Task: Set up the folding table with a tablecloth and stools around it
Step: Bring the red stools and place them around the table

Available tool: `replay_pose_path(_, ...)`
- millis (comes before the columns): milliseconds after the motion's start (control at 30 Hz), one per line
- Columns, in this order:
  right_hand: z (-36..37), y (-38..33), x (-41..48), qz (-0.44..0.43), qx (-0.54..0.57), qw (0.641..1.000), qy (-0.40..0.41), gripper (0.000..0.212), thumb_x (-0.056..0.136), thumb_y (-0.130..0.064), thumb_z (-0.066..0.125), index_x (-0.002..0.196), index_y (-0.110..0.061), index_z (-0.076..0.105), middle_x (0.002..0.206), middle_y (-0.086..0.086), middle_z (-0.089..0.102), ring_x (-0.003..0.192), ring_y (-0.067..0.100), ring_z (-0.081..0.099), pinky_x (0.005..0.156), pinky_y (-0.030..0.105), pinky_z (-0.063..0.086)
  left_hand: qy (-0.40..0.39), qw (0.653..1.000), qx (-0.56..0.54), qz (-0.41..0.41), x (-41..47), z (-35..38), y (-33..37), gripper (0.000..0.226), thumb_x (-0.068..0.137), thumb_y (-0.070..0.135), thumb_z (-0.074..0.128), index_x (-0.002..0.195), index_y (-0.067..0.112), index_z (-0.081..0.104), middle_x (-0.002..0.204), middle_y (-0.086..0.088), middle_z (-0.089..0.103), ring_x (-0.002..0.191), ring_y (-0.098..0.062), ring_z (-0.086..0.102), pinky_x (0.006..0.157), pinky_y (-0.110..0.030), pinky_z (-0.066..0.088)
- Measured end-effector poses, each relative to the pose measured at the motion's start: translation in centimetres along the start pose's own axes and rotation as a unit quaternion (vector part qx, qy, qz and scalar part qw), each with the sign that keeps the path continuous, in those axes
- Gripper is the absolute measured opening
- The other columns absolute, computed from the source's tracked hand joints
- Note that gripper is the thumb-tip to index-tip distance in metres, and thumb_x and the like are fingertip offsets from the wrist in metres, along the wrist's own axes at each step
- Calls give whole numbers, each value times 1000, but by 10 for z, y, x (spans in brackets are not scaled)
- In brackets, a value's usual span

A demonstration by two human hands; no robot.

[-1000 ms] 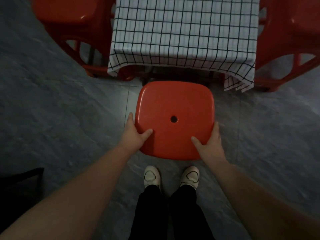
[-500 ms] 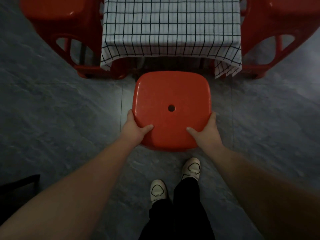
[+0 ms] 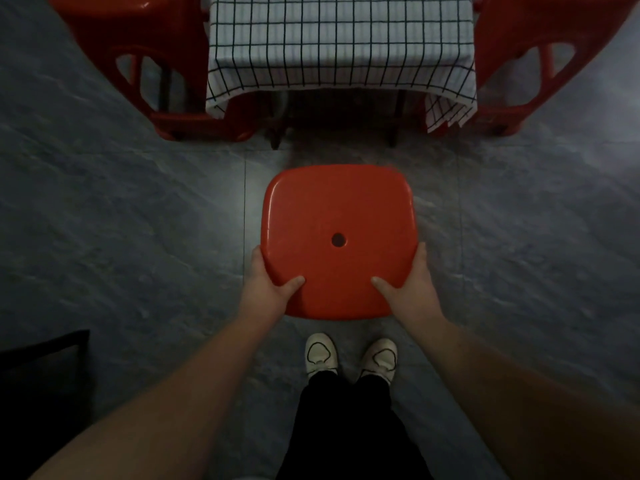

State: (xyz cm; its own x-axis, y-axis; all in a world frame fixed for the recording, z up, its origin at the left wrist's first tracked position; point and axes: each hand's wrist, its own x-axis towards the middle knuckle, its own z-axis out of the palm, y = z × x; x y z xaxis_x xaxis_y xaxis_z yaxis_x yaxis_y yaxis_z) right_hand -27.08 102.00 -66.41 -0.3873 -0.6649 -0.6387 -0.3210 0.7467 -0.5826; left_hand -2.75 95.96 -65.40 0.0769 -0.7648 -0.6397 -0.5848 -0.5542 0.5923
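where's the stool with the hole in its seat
In the head view the stool is centre frame, gripped at its near corners by the left hand and right hand, between the person's shoes and the checked tablecloth.

We cannot see legs under the held stool (image 3: 337,209); the left stool (image 3: 131,36) and right stool (image 3: 554,32) are cut off above.

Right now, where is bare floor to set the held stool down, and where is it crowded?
Free: floor between the held stool and the tablecloth hem. Crowded: left stool and right stool flank it.
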Motion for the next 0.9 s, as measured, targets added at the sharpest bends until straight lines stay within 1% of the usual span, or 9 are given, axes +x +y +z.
replay_pose_path(100,6,13,-8,13,-6,1000,3,117,77,-41,79,155,-35,-8,160,2,26,142,21,36,114,49,37,1,1000,-1,-4,-9,5,-13,87,79,31,82,147,29,29,135,3,57,119,-18,57,101,-41,49)
replay_pose_path(200,10,23,-13,13,-7,1000,7,117,76,-42,80,154,-37,-6,160,0,26,143,20,35,114,49,36,-2,1000,8,-10,-14,10,-21,89,79,32,81,149,29,27,138,2,55,124,-21,56,104,-47,48)
replay_pose_path(333,10,29,-14,12,-6,1000,-15,115,80,-36,79,156,-32,-7,160,2,25,144,20,32,116,47,34,-4,1000,14,-26,-16,13,-28,91,80,32,81,151,30,24,140,1,54,126,-22,54,104,-46,47)
replay_pose_path(433,9,30,-12,15,-8,1000,-22,113,81,-33,78,157,-29,-6,160,3,26,144,20,31,117,44,32,-6,999,12,-32,-16,13,-28,89,80,31,81,151,29,26,138,1,55,125,-23,55,101,-42,47)
replay_pose_path(567,9,30,-12,25,-13,999,-28,112,82,-34,77,157,-30,-7,160,2,27,144,20,33,117,46,33,-9,999,14,-37,-15,12,-23,85,81,26,80,148,27,29,136,0,55,124,-23,54,101,-41,46)
replay_pose_path(667,12,30,-14,30,-15,999,-31,113,83,-31,77,157,-27,-8,161,3,25,145,19,30,118,43,30,-16,999,14,-42,-14,12,-23,86,81,24,80,149,27,27,136,1,55,124,-22,55,101,-39,46)
replay_pose_path(800,12,27,-16,29,-18,999,-38,112,86,-29,74,156,-23,-12,162,4,19,146,19,26,119,41,28,-22,998,27,-54,-15,12,-24,93,81,28,80,152,31,20,139,0,54,126,-23,54,104,-45,46)
replay_pose_path(900,7,25,-17,30,-41,998,-48,111,87,-30,73,156,-21,-14,164,4,13,148,21,22,119,39,25,-28,997,38,-63,-16,12,-19,93,81,29,79,151,35,17,140,-1,53,128,-25,53,105,-50,46)
